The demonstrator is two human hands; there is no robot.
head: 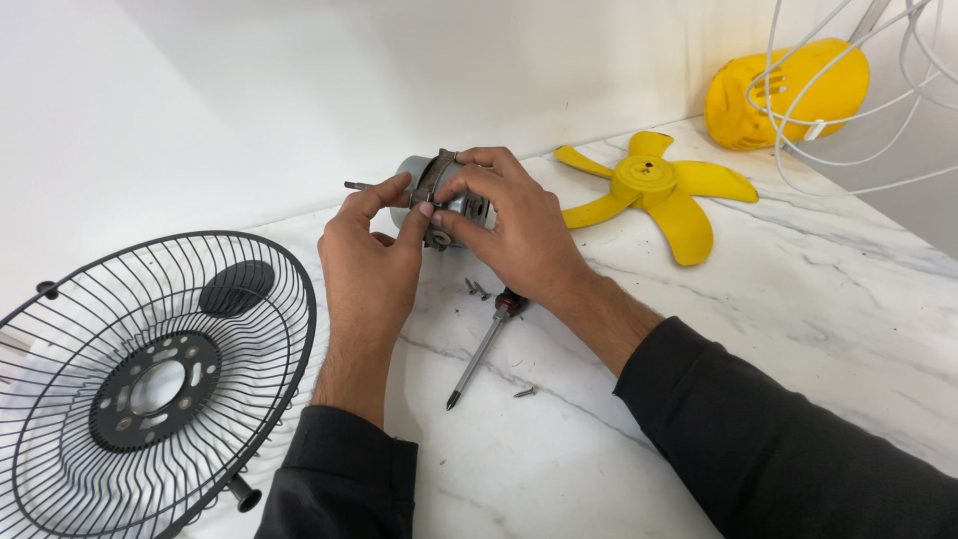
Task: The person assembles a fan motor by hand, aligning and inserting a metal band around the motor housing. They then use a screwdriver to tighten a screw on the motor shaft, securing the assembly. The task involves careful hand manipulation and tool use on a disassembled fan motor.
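Both of my hands hold a small grey metal fan motor [431,178] above the white marble counter [798,299]. My left hand [367,262] grips it from the near left, thumb and forefinger on its body. My right hand [517,232] wraps over its right side, fingers on the banded middle. The motor's thin shaft [355,186] sticks out to the left. Under my right wrist lies a screwdriver [477,355], tip toward me. A few loose screws [477,289] rest beside it, and another screw [525,392] lies nearer to me.
A black wire fan guard [150,384] lies at the left edge of the counter. A yellow fan blade [654,188] sits at the back right, with a yellow motor housing [783,92] and a white wire guard [878,120] behind it. A white wall runs along the back.
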